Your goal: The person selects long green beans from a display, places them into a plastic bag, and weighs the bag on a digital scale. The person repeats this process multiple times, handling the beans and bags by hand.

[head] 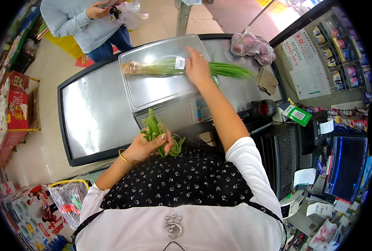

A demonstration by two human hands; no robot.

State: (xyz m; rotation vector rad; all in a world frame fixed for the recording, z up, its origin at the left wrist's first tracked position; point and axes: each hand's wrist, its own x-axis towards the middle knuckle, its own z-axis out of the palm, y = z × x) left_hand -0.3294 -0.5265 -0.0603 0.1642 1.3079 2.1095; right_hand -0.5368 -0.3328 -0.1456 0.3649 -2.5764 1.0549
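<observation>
My left hand point(154, 144) grips a bunch of green beans point(154, 124) in front of my black floral apron point(179, 185). Some beans hang curled below the fingers. Across the scale's metal weighing tray point(151, 94) lies a bundle of green onions point(164, 67), its root end in clear plastic and its green tops past the tray's right edge. A white printed label point(180, 63) sits on the plastic. Over the bundle, just right of the label, is my right hand point(197, 67), index finger stretched forward. Its other fingertips are partly hidden.
A bag of reddish round produce point(251, 47) stands on the counter's far right. Nearer are crumpled brown cardboard point(267, 81), a scanner point(263, 108), a payment-code card point(298, 115), a keyboard point(284, 160) and a monitor point(346, 168). Across the counter point(88, 116), a person point(79, 25) holds a phone.
</observation>
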